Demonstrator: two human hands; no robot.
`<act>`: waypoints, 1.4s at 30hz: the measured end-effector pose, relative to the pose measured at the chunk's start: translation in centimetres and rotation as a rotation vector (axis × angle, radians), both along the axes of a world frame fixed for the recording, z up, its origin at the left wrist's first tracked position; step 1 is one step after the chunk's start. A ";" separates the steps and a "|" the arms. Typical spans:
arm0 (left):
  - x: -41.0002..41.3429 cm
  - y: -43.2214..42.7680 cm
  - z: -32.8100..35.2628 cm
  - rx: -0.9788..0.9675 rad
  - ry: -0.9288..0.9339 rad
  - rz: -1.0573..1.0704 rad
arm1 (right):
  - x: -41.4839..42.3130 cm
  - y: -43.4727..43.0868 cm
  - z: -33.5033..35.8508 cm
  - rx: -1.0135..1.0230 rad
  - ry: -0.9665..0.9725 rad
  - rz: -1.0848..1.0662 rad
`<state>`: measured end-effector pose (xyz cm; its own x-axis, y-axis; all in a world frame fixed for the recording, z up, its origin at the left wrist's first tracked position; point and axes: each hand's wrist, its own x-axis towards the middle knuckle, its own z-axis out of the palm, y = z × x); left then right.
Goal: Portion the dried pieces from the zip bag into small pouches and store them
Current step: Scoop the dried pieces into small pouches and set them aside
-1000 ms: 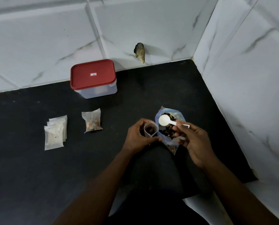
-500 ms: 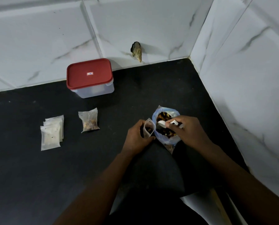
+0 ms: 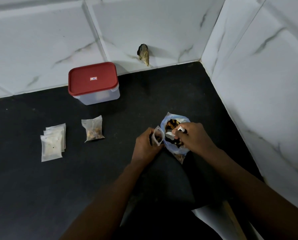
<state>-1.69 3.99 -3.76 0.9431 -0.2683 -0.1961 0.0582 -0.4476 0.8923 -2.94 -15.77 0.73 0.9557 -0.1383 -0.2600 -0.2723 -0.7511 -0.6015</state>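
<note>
An open zip bag (image 3: 170, 119) with dark and orange dried pieces stands on the black counter at centre right. My right hand (image 3: 194, 137) grips a white plastic spoon (image 3: 170, 135) whose bowl dips into the bag. Just left of the bag, my left hand (image 3: 144, 147) holds a small clear pouch (image 3: 158, 137) upright with its mouth open and a few pieces inside. A filled pouch (image 3: 93, 129) lies flat to the left. Further left lies a stack of flat small pouches (image 3: 52, 142).
A clear box with a red lid (image 3: 92, 82) stands shut at the back, against the white marble-tiled wall. A tiled side wall runs along the right. The black counter (image 3: 41, 187) stretches left and towards me. A hole in the back wall (image 3: 143, 53) sits above the counter.
My right hand has turned the spoon down from above the bag into the dried pieces. My left hand keeps holding the small pouch beside the bag.
</note>
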 end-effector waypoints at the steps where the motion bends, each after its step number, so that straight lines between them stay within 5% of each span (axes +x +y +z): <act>1: 0.0 -0.1 0.0 0.005 -0.005 0.008 | 0.1 0.1 0.0 0.009 0.020 0.003; 9: 0.1 0.0 -0.5 0.015 -0.035 0.002 | 1.3 -0.7 1.3 0.368 0.213 -0.336; 20: 0.2 0.4 -0.4 -0.019 0.016 -0.031 | -0.8 -2.7 1.7 0.169 -0.232 -0.156; 31: 0.2 0.6 -0.3 -0.025 0.036 -0.066 | -1.3 -2.3 0.6 -0.081 -0.299 0.125; 36: 0.1 0.3 -0.5 -0.003 0.039 -0.042 | -0.9 -2.1 0.9 0.082 -0.214 0.021; 42: 0.0 0.4 -0.4 -0.007 0.039 -0.026 | -1.2 -3.4 1.1 0.008 -0.418 -0.001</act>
<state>-1.68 4.37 -4.12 0.9274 -0.2943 -0.2310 0.0817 -0.4431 0.8928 -4.14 -19.15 1.85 0.9790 -0.1387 0.1491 -0.0041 -0.7456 -0.6664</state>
